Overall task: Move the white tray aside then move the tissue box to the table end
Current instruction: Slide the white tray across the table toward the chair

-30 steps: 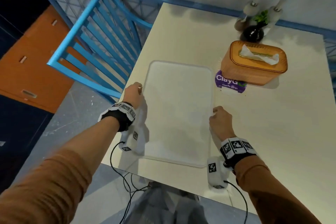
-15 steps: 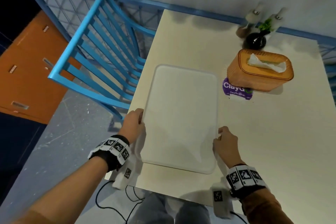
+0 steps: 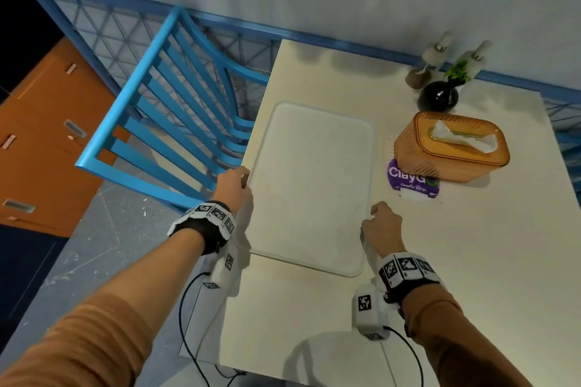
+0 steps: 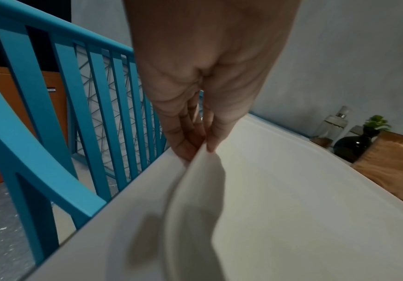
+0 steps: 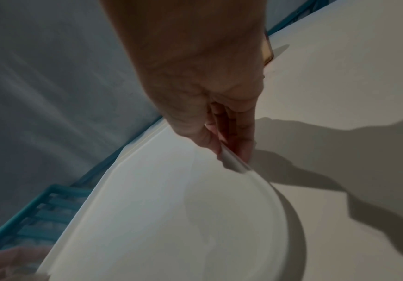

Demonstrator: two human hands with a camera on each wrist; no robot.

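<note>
The white tray (image 3: 309, 185) lies flat along the left side of the tabletop (image 3: 471, 261), its long left rim close to the table's edge beside the blue chair (image 3: 163, 122). It looks thin, broad and stiff, with a shallow raised lip all round; judged from that, it should be light and should not sag, but its smooth surface and slim lip give little to grip, so a pinch on the rim at the middle of each long side is the sensible hold. That is how it is held: the left hand (image 3: 234, 188) pinches the left rim, thumb on top and fingers (image 4: 183, 144) curled beneath the lip, and the right hand (image 3: 382, 228) pinches the right rim in the same way, thumb over and fingers (image 5: 242, 144) under. The right wrist view suggests that edge is raised slightly off the tabletop, a shadow showing beneath it. With two opposed holds the tray should stay level; a one-sided grip would likely let it tip. Just beyond the tray's right rim stands the tissue box (image 3: 449, 148), an amber ribbed case with a tissue poking from its slot, resting partly on a purple packet (image 3: 412, 182). It appears rigid and light, best taken across its sides. Behind it stand a dark vase (image 3: 437, 97) and two bottles (image 3: 434, 53) against the wall.
</note>
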